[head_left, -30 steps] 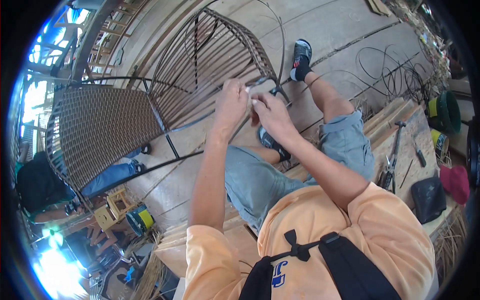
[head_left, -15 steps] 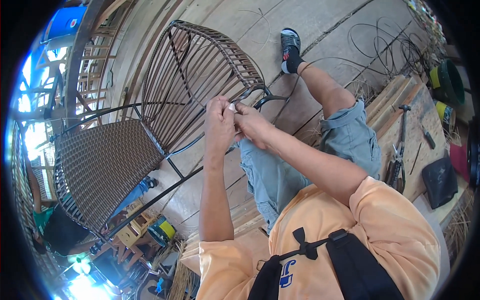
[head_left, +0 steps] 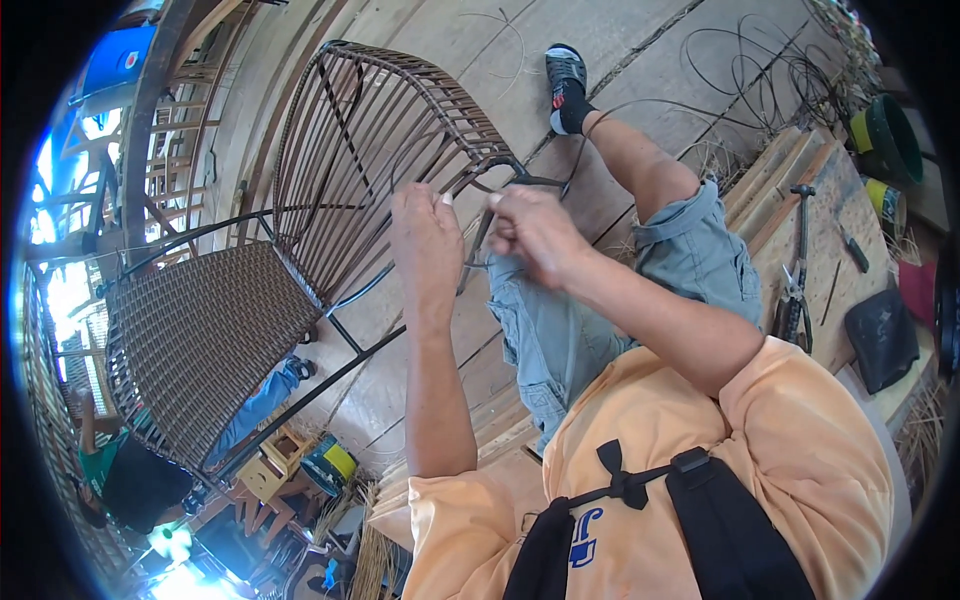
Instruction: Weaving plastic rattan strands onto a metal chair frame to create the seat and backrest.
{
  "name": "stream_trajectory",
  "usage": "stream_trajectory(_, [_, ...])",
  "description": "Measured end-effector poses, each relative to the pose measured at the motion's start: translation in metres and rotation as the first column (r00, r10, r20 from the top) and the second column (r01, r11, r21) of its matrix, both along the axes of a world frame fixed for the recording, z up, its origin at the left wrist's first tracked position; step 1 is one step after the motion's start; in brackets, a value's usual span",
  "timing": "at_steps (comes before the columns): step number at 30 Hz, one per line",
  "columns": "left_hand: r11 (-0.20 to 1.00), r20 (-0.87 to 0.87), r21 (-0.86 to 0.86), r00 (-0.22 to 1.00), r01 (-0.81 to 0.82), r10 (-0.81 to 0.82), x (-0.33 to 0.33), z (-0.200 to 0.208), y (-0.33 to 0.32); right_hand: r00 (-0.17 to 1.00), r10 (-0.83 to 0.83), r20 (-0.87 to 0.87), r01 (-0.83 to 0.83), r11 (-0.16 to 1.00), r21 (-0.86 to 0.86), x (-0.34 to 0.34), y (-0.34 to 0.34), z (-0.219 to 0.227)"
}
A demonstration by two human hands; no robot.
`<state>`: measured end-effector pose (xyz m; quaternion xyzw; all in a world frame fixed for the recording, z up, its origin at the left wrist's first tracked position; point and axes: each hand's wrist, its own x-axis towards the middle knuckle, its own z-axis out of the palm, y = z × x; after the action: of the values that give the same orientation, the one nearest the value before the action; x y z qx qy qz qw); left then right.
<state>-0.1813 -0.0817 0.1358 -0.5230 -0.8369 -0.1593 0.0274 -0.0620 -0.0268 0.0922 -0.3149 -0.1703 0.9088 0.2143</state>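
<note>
A chair with a dark metal frame lies tipped before me. Its brown seat [head_left: 210, 345] is closely woven, while long brown strips run lengthwise across the backrest [head_left: 345, 150]. My left hand [head_left: 427, 235] is closed, thumb on top, beside the near edge of the backrest; what its fingers hold is hidden. To the right, my right hand [head_left: 540, 230] is closed and slightly blurred, pinching a thin dark weaving strand [head_left: 478, 240] that shows between the two hands. Just beyond them is the wrapped corner of the backrest [head_left: 495, 162].
A loose coil of dark strand [head_left: 765, 75] lies on the plank floor at upper right. A board at my right bears a hammer [head_left: 803, 215], pliers [head_left: 793, 310] and a black pouch [head_left: 882, 340]. A person [head_left: 140, 480] is at lower left, beyond the seat.
My hands, together before, have come apart: the right has moved right and the left slightly left. The view has shifted a little, and the chair appears slightly farther left.
</note>
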Motion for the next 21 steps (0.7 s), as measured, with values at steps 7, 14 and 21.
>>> stream_trajectory(7, [0.991, 0.422, 0.033, 0.900, -0.133, 0.107, -0.005, -0.006, -0.004, 0.916, 0.110, 0.386, -0.308, 0.810, 0.499, 0.038, 0.021, -0.023])
stream_trajectory(14, [0.975, 0.395, -0.147, 0.894, -0.167, 0.213, 0.005, 0.012, 0.002, 0.872, 0.152, 0.466, -0.448, 0.635, 0.630, 0.060, 0.022, -0.021])
stream_trajectory(21, [0.989, -0.107, -0.046, 0.984, 0.137, -0.142, 0.026, 0.012, 0.014, 0.933, 0.160, 0.323, -0.318, 0.786, 0.530, 0.057, 0.015, -0.013])
